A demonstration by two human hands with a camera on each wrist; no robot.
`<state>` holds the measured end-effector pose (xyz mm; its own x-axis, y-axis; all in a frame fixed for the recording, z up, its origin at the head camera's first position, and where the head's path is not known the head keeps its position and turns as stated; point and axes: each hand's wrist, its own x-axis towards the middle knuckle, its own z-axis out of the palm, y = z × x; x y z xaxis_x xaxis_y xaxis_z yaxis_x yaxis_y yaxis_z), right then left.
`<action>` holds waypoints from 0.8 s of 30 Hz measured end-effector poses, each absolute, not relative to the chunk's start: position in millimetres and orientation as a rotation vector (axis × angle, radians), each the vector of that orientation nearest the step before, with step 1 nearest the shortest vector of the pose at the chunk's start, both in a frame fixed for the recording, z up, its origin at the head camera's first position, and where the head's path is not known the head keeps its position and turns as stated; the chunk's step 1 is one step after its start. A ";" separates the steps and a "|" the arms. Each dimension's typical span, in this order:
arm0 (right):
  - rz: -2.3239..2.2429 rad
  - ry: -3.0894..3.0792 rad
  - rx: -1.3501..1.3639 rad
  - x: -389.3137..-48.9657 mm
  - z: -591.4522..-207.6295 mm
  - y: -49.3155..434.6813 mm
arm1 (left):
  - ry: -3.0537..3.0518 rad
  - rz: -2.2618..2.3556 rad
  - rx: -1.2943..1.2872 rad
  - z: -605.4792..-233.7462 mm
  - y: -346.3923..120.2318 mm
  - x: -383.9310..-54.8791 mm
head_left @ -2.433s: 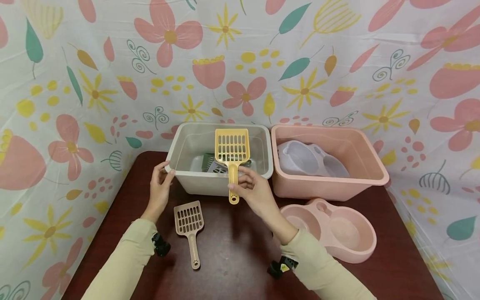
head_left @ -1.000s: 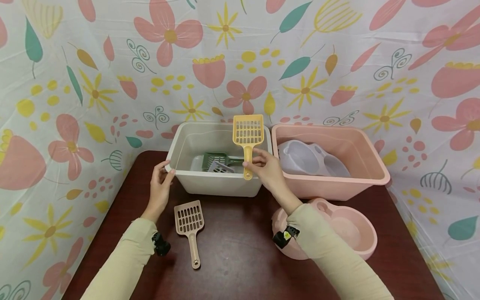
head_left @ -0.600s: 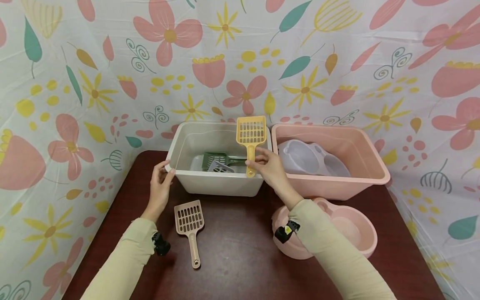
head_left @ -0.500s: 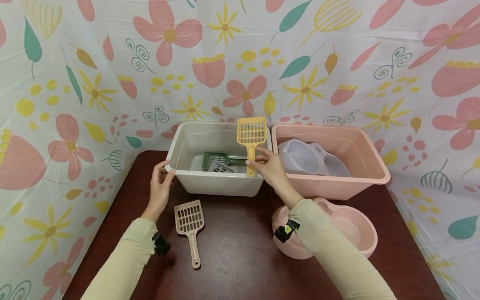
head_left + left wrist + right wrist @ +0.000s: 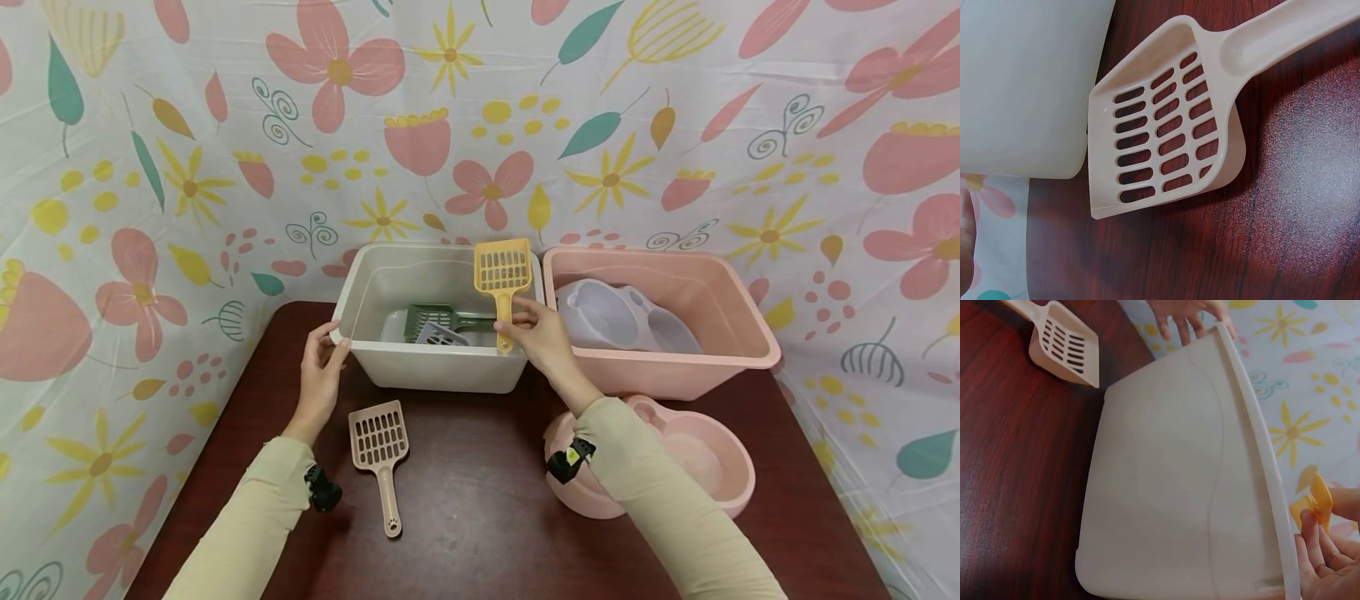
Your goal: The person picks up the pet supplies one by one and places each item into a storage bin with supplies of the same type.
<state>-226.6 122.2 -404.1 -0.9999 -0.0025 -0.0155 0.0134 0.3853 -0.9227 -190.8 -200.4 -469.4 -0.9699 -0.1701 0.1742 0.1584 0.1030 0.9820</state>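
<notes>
My right hand (image 5: pixel 546 340) pinches the handle of a yellow slotted litter scoop (image 5: pixel 503 267), held above the right end of a light grey litter box (image 5: pixel 435 368). In the right wrist view the yellow scoop (image 5: pixel 1317 499) shows edge-on beyond the box rim. My left hand (image 5: pixel 320 375) holds the box's front left corner, thumb and fingers either side of the rim. Inside the box lie a green scoop (image 5: pixel 431 315) and a lilac slotted scoop (image 5: pixel 441 335). A beige litter scoop (image 5: pixel 378 435) lies on the table near my left wrist.
A pink litter box (image 5: pixel 652 373) stands right of the grey one, with a lilac double bowl (image 5: pixel 603 315) inside. A pink double bowl (image 5: pixel 701 454) sits on the dark red table (image 5: pixel 465 500), partly under my right forearm. A floral cloth (image 5: pixel 480 108) hangs behind.
My right hand has carried the yellow scoop right and farther away, uncovering the green scoop. Lately the scoop's head has tipped and sunk slightly. My left hand has stayed at the corner.
</notes>
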 end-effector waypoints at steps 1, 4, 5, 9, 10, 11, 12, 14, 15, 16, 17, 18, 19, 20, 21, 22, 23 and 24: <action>-1.733 2.604 0.009 -226.7 -404.4 122.3 | -2.139 -1.953 0.013 -469.3 -200.3 -190.6; -1.730 2.612 0.008 -226.2 -404.7 122.3 | -2.137 -1.960 0.012 -469.5 -200.5 -190.8; -1.724 2.618 0.010 -225.9 -404.7 122.2 | -2.137 -1.962 0.010 -469.7 -200.6 -190.8; -1.717 2.627 0.015 -225.2 -404.6 122.0 | -2.133 -1.969 0.004 -470.1 -200.7 -191.0; -1.718 2.626 0.016 -225.0 -404.7 122.0 | -2.133 -1.969 0.004 -470.2 -200.7 -191.0; -1.719 2.626 0.015 -225.5 -405.2 122.1 | -2.131 -1.969 0.003 -470.2 -200.6 -191.1; -1.720 2.626 0.014 -225.5 -405.4 122.2 | -2.129 -1.969 0.003 -470.2 -200.5 -191.1; -1.722 2.626 0.014 -225.4 -405.6 122.3 | -2.121 -1.970 0.004 -470.3 -200.2 -191.3; -1.719 2.627 0.012 -225.4 -405.7 122.4 | -2.117 -1.970 0.005 -470.3 -200.1 -191.4; -1.718 2.630 0.010 -225.6 -405.8 122.4 | -2.113 -1.970 0.007 -470.3 -200.0 -191.5; -1.718 2.632 0.006 -225.7 -405.8 122.6 | -2.107 -1.971 0.008 -470.3 -199.8 -191.6; -1.717 2.635 0.007 -225.3 -405.5 122.5 | -2.103 -1.971 0.009 -470.3 -199.7 -191.6; -1.715 2.639 0.005 -225.2 -405.5 122.6 | -2.099 -1.972 0.009 -470.4 -199.7 -191.7; -1.712 2.644 0.001 -225.5 -405.7 122.7 | -2.094 -1.972 0.008 -470.4 -199.7 -191.8; -1.707 2.651 -0.002 -225.7 -405.9 122.9 | -2.091 -1.972 0.007 -470.5 -199.7 -191.8; -1.707 2.657 -0.003 -225.9 -406.3 123.0 | -2.090 -1.973 0.005 -470.6 -199.7 -191.9; -1.704 2.665 -0.004 -226.0 -406.7 123.0 | -2.086 -1.974 0.001 -470.8 -199.6 -191.9; -1.702 2.673 -0.004 -226.0 -407.0 123.0 | -2.087 -1.973 -0.001 -471.0 -199.7 -192.0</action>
